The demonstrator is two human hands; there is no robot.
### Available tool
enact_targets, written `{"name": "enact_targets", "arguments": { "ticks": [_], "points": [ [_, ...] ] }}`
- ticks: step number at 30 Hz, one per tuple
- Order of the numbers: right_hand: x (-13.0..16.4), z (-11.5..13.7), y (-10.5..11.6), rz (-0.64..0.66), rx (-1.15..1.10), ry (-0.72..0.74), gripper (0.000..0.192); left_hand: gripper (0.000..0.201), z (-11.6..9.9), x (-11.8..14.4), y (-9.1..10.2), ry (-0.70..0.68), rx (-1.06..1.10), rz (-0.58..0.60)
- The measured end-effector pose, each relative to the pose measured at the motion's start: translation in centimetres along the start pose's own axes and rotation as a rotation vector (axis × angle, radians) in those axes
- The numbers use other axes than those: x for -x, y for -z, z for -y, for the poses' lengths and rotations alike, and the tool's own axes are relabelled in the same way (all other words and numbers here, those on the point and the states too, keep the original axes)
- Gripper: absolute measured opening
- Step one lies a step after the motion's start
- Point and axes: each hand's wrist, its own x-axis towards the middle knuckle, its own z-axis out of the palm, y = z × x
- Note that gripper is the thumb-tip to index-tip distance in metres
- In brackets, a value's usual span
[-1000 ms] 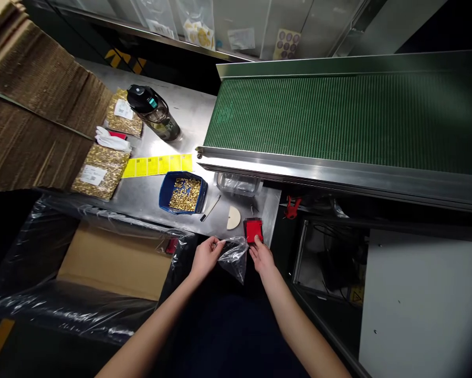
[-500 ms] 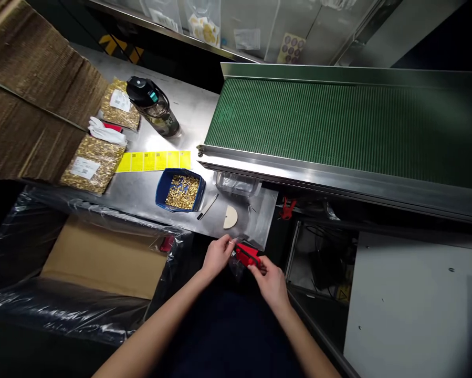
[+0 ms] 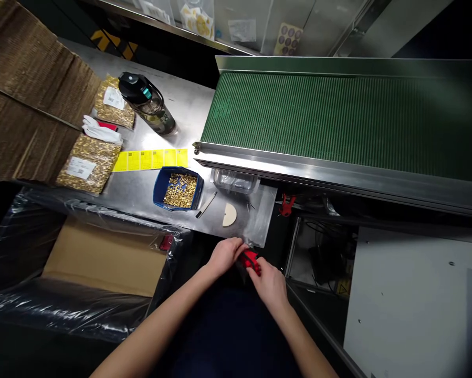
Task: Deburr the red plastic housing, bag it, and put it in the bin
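Observation:
My left hand (image 3: pixel 227 254) and my right hand (image 3: pixel 270 284) meet just below the front edge of the steel table (image 3: pixel 188 113). Between them is a small red object (image 3: pixel 250 260), with a bit of clear plastic bag (image 3: pixel 247 245) bunched around it. My right hand pinches the red object; my left hand holds the bag's mouth. Most of the bag is hidden by my fingers.
On the table lie a blue tray of small brass parts (image 3: pixel 178 189), a clear plastic tub (image 3: pixel 236 181), a half-round disc (image 3: pixel 229 214), yellow labels (image 3: pixel 151 159), a dark bottle (image 3: pixel 147 103) and bagged brass parts (image 3: pixel 86 165). A green conveyor (image 3: pixel 338 118) runs right. A lined carton (image 3: pixel 102 257) stands left.
The red object left the table corner; my right hand brought it down to the bag in my left hand. Both hands drew closer together and the bag collapsed around it.

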Motion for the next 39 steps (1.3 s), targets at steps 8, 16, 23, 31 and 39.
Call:
{"name": "enact_targets", "arguments": {
  "ticks": [8, 16, 23, 31, 39],
  "points": [
    [-0.7, 0.5, -1.3, -0.019, -0.197, -0.176, 0.018, 0.033, -2.8, 0.6, -1.0, -0.041, 0.048, 0.020],
    [-1.9, -1.5, -2.7, -0.030, -0.683, -0.212, 0.030, 0.025, -2.4, 0.4, -1.0, -0.022, 0.051, -0.011],
    [-2.7, -1.6, -3.7, -0.092, -1.023, -0.314, 0.034, 0.024, -1.0, -1.2, -2.5, 0.122, 0.055, -0.022],
    [-3.4, -2.1, -2.4, -0.110, -1.206, -0.379, 0.037, 0.027, 1.2, -1.9, -2.2, 0.017, 0.171, 0.044],
    [-4.4, -2.8, -2.3, -0.141, -1.290, -0.479, 0.021, 0.020, -0.2, -0.1, -2.1, 0.003, 0.292, 0.027]
  ]
}}
